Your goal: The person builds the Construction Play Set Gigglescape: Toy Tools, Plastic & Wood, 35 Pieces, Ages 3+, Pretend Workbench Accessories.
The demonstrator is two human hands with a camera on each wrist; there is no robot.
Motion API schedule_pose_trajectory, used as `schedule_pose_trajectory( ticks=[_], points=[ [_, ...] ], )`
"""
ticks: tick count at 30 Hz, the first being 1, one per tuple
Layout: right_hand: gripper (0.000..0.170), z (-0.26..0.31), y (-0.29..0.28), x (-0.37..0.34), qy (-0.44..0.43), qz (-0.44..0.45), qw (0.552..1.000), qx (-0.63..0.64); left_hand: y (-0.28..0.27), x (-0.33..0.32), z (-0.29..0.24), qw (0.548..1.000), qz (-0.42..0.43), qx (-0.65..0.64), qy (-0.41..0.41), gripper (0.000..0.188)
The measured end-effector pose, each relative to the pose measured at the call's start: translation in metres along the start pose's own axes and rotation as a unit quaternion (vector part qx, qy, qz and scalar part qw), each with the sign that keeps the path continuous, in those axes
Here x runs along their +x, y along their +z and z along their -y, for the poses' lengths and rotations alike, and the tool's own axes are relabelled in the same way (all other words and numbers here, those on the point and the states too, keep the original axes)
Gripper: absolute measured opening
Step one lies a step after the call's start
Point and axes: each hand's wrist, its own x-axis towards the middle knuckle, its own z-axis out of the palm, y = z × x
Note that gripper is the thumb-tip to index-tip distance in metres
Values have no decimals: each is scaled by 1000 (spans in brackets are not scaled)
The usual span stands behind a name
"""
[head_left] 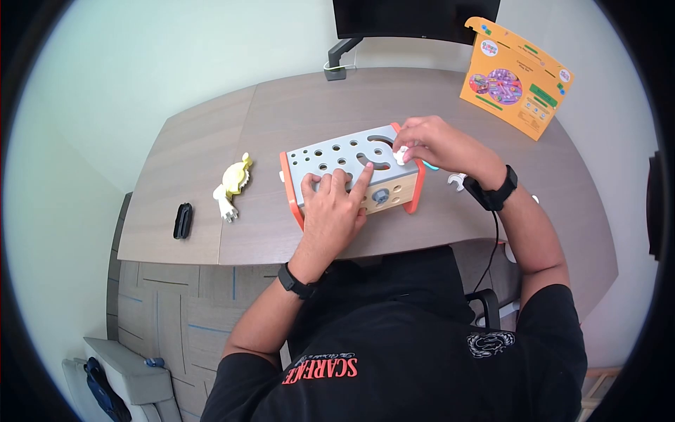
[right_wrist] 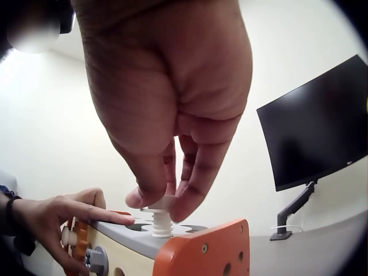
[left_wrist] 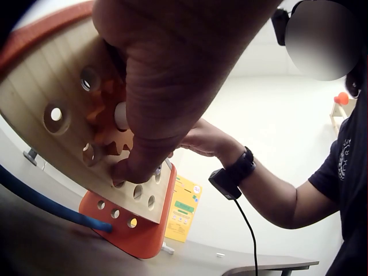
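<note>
A toy workbench (head_left: 337, 151) with a grey holed top, pale wooden sides and orange end panels stands before me. At the top's right end, my right hand (head_left: 439, 144) pinches a white toy screw (right_wrist: 161, 225) by its head between thumb and fingertips. The ridged shaft stands upright on the grey top. My left hand (head_left: 330, 207) lies over the near edge, its extended index finger on the top by a curved slot. Its thumb rests against the wooden front, beside an orange gear (left_wrist: 106, 126). A grey bolt (head_left: 381, 195) sits in that front.
Left on the table are a yellow toothed toy (head_left: 235, 179) and a black case (head_left: 183, 221). A white toy wrench (head_left: 457, 181) lies to the right, near a teal piece (head_left: 430, 166). Behind stand a yellow-orange box (head_left: 517, 84) and a monitor (head_left: 415, 17).
</note>
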Motion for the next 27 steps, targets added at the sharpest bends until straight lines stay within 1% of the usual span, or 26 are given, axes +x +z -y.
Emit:
schedule_pose_trajectory(
  ticks=[2, 3, 5, 8, 11, 14, 17, 19, 20, 22, 23, 26, 27],
  points=[
    [21, 8, -1, 2, 44, 11, 999, -19, 0, 0, 0, 1000, 1, 1, 0, 86],
    [24, 10, 0, 4, 53, 11, 997, -55, 1, 0, 0, 1000, 1, 2, 1, 86],
    [39, 15, 3, 8, 70, 12, 989, -126, 1, 0, 0, 1000, -1, 2, 1, 86],
    [60, 3, 17, 13, 94, 22, 976, -193, 1, 0, 0, 1000, -4, 1, 2, 86],
    [75, 1, 23, 20, 130, 26, 959, -252, 1, -1, 0, 1000, -3, 3, 3, 86],
    [74, 11, 24, 19, 153, 22, 937, -314, 1, -1, 1, 1000, -1, 3, 2, 85],
    [63, 31, 11, 19, 219, -6, 933, -285, 0, 0, 1, 1000, 0, 3, 3, 84],
    [44, 16, 5, 9, 102, -58, 980, -163, 1, 0, 2, 1000, -1, 4, 3, 84],
    [34, 9, 1, 5, 43, -83, 991, -99, 1, 0, 1, 1000, -1, 0, 2, 83],
    [16, 7, -6, 0, 34, 2, 999, -40, -1, 0, 0, 1000, 0, -9, 3, 81],
    [10, 7, -8, 0, 30, 43, 999, -11, -1, 0, 0, 1000, 1, -10, 1, 81],
    [12, 2, 0, 4, 4, 1, 999, -31, 0, 1, 0, 1000, 0, -8, 1, 82],
    [11, 4, 0, 4, 37, 14, 998, -58, 2, 0, 0, 1000, -2, -3, 1, 84]
  ],
)
